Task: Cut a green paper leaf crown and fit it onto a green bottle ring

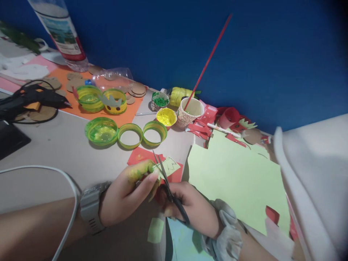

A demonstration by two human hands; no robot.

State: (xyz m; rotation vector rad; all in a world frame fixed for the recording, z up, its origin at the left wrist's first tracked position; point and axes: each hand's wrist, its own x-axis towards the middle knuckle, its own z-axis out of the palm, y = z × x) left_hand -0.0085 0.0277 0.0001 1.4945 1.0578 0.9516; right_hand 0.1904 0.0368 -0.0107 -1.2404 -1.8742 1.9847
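Note:
Near the middle of the head view, my left hand [140, 185] pinches a small pale green paper piece [170, 165] between thumb and forefinger. Dark zigzag lines are drawn on it, and green and yellow paint stains the fingers. My right hand [190, 206] is closed round the black handles of a pair of scissors [164, 173]. Their blades are slightly apart and reach up across the paper's left part; I cannot tell whether they are cutting into it. Red paper [136, 156] lies beneath on the table. Below the hands rests a loose pale green scrap [156, 230].
Green-yellow painted rings [129, 136] stand beyond my left hand. Behind them are paint cups [166, 117] and a paper cup [189, 112] holding a red stick. A large light green sheet [236, 181] lies right. A glue gun [32, 98] and a white cable [63, 174] are left.

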